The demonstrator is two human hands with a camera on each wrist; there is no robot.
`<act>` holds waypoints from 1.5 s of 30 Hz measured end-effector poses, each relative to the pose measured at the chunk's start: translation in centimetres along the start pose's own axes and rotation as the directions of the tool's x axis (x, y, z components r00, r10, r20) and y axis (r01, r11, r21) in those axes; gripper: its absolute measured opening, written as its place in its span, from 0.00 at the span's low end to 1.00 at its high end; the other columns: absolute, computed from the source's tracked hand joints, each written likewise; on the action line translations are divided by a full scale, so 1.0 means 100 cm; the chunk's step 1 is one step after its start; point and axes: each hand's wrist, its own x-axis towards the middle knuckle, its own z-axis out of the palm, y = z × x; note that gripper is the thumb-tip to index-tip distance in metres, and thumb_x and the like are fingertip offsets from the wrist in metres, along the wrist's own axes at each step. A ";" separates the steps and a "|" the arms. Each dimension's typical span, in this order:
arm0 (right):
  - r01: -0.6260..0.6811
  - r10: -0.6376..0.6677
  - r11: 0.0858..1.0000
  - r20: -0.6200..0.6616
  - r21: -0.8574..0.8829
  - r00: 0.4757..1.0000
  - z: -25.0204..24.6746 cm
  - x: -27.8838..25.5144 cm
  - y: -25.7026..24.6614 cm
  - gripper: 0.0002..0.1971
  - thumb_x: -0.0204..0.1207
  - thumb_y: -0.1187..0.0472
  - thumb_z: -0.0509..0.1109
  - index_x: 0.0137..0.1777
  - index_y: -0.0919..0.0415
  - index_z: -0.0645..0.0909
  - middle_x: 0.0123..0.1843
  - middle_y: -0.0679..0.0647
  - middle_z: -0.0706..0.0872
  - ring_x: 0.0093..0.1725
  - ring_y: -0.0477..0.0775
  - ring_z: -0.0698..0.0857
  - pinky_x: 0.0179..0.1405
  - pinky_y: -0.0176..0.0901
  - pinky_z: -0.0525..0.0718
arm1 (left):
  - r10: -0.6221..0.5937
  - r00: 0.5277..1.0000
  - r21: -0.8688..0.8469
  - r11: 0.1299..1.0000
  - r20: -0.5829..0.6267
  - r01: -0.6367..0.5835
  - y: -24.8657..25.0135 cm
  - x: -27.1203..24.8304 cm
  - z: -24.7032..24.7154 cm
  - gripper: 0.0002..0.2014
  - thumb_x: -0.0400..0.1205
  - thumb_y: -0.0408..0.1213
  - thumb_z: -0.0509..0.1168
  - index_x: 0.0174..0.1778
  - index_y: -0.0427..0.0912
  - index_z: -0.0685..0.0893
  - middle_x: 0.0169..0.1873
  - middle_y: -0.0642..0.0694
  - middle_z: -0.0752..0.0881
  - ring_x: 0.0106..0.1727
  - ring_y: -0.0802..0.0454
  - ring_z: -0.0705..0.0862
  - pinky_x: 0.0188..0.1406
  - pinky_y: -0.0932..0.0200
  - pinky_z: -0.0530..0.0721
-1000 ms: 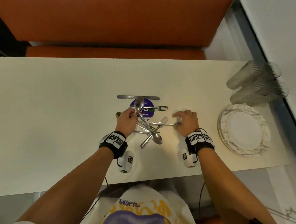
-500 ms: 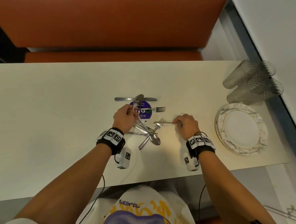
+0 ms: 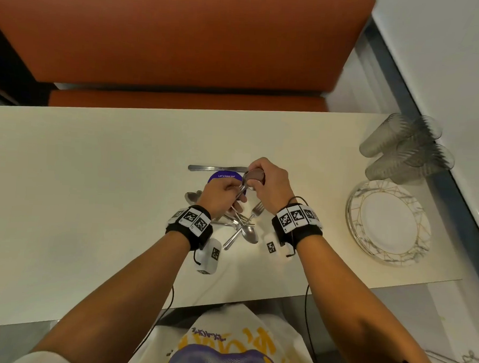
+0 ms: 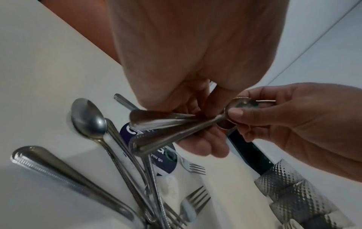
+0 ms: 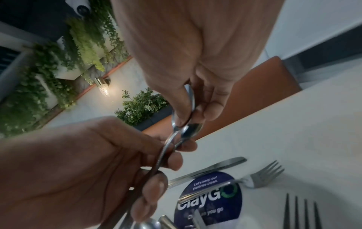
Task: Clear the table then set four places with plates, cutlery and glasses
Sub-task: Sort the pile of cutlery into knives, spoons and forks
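Head view, centre of frame: left hand (image 3: 218, 192) gripped handles of two spoons (image 3: 251, 176); right hand (image 3: 268, 183) pinched their bowls, both raised above cream bench (image 3: 94, 173)

Loose cutlery pile (image 3: 238, 225) lay just below hands; knife (image 3: 214, 168) just above, beside purple sticker (image 3: 224, 176)

Right of frame: stacked plates (image 3: 388, 222), glasses (image 3: 406, 151) above them, lying on sides

Step, judged: sorting spoons from pile, places not yet set. Next move likely needs more matching cutlery gathered, without scattering pile

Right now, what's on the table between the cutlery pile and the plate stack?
Nothing but bare table. In the head view only the right hand and its wristband hang over that stretch between the cutlery pile and the plate stack.
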 end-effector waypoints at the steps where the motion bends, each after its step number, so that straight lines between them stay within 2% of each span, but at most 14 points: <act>1: -0.004 0.004 1.000 -0.034 -0.005 0.999 0.004 0.001 -0.001 0.12 0.73 0.70 0.75 0.54 0.57 0.83 0.49 0.48 0.86 0.46 0.36 0.82 0.43 0.20 0.75 | 0.004 1.000 -0.005 1.000 -0.010 -0.004 -0.001 -0.001 0.000 0.13 0.88 0.30 0.59 0.60 0.41 0.88 0.41 0.41 0.94 0.29 0.48 0.90 0.34 0.53 0.92; 5: -0.080 0.084 0.996 -0.142 0.034 0.986 0.018 0.003 0.000 0.23 0.69 0.68 0.81 0.61 0.50 0.80 0.58 0.51 0.76 0.48 0.50 0.83 0.44 0.27 0.78 | 0.007 0.999 -0.101 0.995 -0.041 -0.011 -0.009 -0.002 -0.004 0.12 0.89 0.31 0.60 0.61 0.40 0.88 0.37 0.39 0.92 0.25 0.45 0.84 0.26 0.55 0.83; 8: -0.117 0.136 0.986 -0.162 0.122 0.977 0.023 0.005 -0.001 0.23 0.69 0.65 0.83 0.63 0.53 0.82 0.57 0.50 0.83 0.48 0.51 0.87 0.44 0.27 0.83 | -0.003 0.999 -0.173 0.985 -0.042 -0.004 -0.010 -0.003 -0.010 0.14 0.89 0.30 0.59 0.62 0.40 0.89 0.35 0.37 0.89 0.23 0.45 0.81 0.23 0.56 0.80; 11: -0.160 0.184 0.969 -0.118 0.191 0.976 0.024 0.009 -0.003 0.16 0.70 0.62 0.83 0.57 0.58 0.87 0.48 0.49 0.91 0.47 0.48 0.90 0.52 0.44 0.90 | -0.022 1.000 -0.256 0.966 -0.020 0.016 -0.011 -0.005 -0.016 0.14 0.90 0.30 0.58 0.63 0.39 0.89 0.34 0.37 0.86 0.22 0.45 0.79 0.20 0.57 0.76; 13: -0.168 0.189 0.966 -0.091 0.196 0.978 0.028 0.013 -0.004 0.13 0.70 0.61 0.83 0.54 0.58 0.88 0.45 0.48 0.92 0.46 0.48 0.91 0.52 0.49 0.91 | -0.040 0.999 -0.295 0.955 -0.009 0.036 -0.013 -0.006 -0.021 0.14 0.90 0.30 0.58 0.62 0.37 0.89 0.34 0.37 0.85 0.22 0.46 0.77 0.19 0.58 0.72; 16: -0.173 0.188 0.967 -0.063 0.187 0.980 0.036 0.019 -0.009 0.11 0.70 0.60 0.82 0.52 0.57 0.88 0.43 0.47 0.92 0.44 0.47 0.91 0.50 0.47 0.92 | -0.082 0.996 -0.341 0.937 -0.017 0.072 -0.015 -0.007 -0.028 0.13 0.90 0.29 0.58 0.63 0.32 0.87 0.31 0.39 0.82 0.22 0.50 0.72 0.20 0.60 0.66; 18: -0.160 0.171 0.968 -0.039 0.193 0.984 0.043 0.025 -0.014 0.12 0.71 0.60 0.82 0.53 0.57 0.88 0.45 0.48 0.92 0.45 0.46 0.91 0.49 0.42 0.91 | -0.104 0.994 -0.337 0.938 -0.037 0.085 -0.017 -0.008 -0.035 0.13 0.91 0.30 0.58 0.56 0.31 0.88 0.28 0.44 0.78 0.22 0.54 0.69 0.20 0.63 0.65; 21: -0.101 0.109 0.977 -0.034 0.189 0.993 0.057 0.030 -0.024 0.14 0.74 0.57 0.80 0.58 0.56 0.88 0.47 0.47 0.91 0.46 0.39 0.88 0.44 0.22 0.81 | -0.133 0.986 -0.313 0.945 -0.102 0.095 -0.025 -0.011 -0.049 0.16 0.91 0.31 0.56 0.45 0.36 0.88 0.26 0.48 0.74 0.23 0.56 0.67 0.20 0.64 0.62; 24: -0.104 0.104 0.981 0.004 0.162 0.995 0.072 0.034 -0.026 0.09 0.79 0.58 0.75 0.58 0.57 0.88 0.46 0.47 0.90 0.43 0.36 0.85 0.41 0.19 0.78 | -0.195 0.956 -0.306 0.944 -0.221 0.121 -0.039 -0.016 -0.067 0.15 0.90 0.30 0.55 0.43 0.39 0.84 0.21 0.53 0.78 0.21 0.56 0.70 0.17 0.67 0.64; 29: -0.056 0.079 0.992 0.208 -0.112 0.975 0.110 0.035 -0.009 0.09 0.79 0.65 0.70 0.54 0.55 0.89 0.49 0.47 0.90 0.48 0.45 0.87 0.56 0.42 0.87 | -0.322 0.877 -0.311 0.926 -0.357 0.214 -0.069 -0.023 -0.091 0.12 0.86 0.34 0.56 0.42 0.41 0.84 0.27 0.51 0.78 0.23 0.54 0.70 0.20 0.63 0.67; 34: 0.125 0.069 0.909 0.441 -0.397 0.895 0.139 0.041 -0.006 0.15 0.79 0.57 0.73 0.65 0.54 0.83 0.58 0.55 0.83 0.61 0.56 0.79 0.65 0.53 0.81 | -0.363 0.843 -0.332 0.913 -0.396 0.237 -0.086 -0.032 -0.100 0.12 0.85 0.36 0.57 0.39 0.42 0.83 0.28 0.49 0.78 0.25 0.51 0.72 0.25 0.60 0.68; 39: 0.173 0.083 0.861 0.468 -0.478 0.880 0.155 0.048 -0.010 0.07 0.79 0.57 0.73 0.55 0.52 0.83 0.57 0.54 0.82 0.61 0.58 0.79 0.62 0.52 0.81 | -0.383 0.829 -0.349 0.904 -0.409 0.245 -0.092 -0.039 -0.107 0.13 0.85 0.34 0.56 0.40 0.42 0.83 0.29 0.49 0.78 0.26 0.51 0.73 0.20 0.62 0.68; 43: 0.100 0.109 0.901 0.444 -0.422 0.889 0.158 0.052 -0.013 0.03 0.77 0.58 0.74 0.48 0.50 0.83 0.52 0.51 0.85 0.55 0.55 0.83 0.58 0.53 0.86 | -0.342 0.836 -0.319 0.923 -0.429 0.214 -0.091 -0.042 -0.110 0.13 0.86 0.33 0.54 0.42 0.39 0.82 0.33 0.44 0.80 0.26 0.47 0.77 0.15 0.63 0.70; 45: 0.053 0.110 0.933 0.422 -0.357 0.900 0.157 0.054 -0.018 0.03 0.76 0.59 0.75 0.46 0.50 0.84 0.47 0.49 0.87 0.49 0.51 0.86 0.54 0.52 0.89 | -0.317 0.841 -0.278 0.938 -0.439 0.208 -0.089 -0.041 -0.113 0.12 0.86 0.35 0.54 0.43 0.39 0.82 0.31 0.43 0.83 0.29 0.42 0.83 0.18 0.59 0.78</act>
